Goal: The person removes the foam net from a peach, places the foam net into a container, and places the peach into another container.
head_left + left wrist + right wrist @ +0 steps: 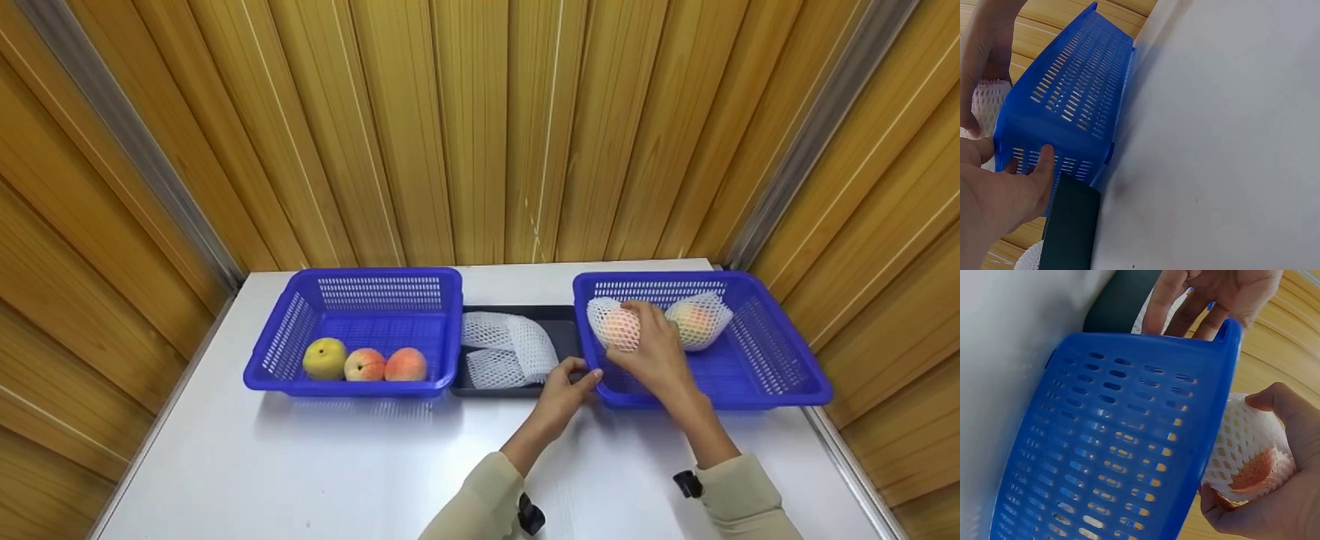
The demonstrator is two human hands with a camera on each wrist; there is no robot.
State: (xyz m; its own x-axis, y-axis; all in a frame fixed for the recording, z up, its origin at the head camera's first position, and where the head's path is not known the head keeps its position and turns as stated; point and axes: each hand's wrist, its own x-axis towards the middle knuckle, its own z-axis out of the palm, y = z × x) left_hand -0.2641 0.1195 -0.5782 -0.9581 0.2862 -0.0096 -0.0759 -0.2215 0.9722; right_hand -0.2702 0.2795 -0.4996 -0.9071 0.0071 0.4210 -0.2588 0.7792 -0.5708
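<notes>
Two foam-netted peaches (697, 321) were in right blue basket (735, 379); right hand (654, 349) gripped left peach (621, 328), left hand (561, 394) pinched basket's near-left rim (615, 399). Black tray (566, 330) on left held white foam nets (487, 330).

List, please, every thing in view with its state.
Right blue basket, partly filled
Left hand, holding that basket's rim
Netted peach, gripped by right hand
Other netted peach, ungripped
Left blue basket, partly filled
Yellow fruit, unwrapped
Two peaches, unwrapped
Foam nets, overlapping
Dark tray, holding those nets
</notes>
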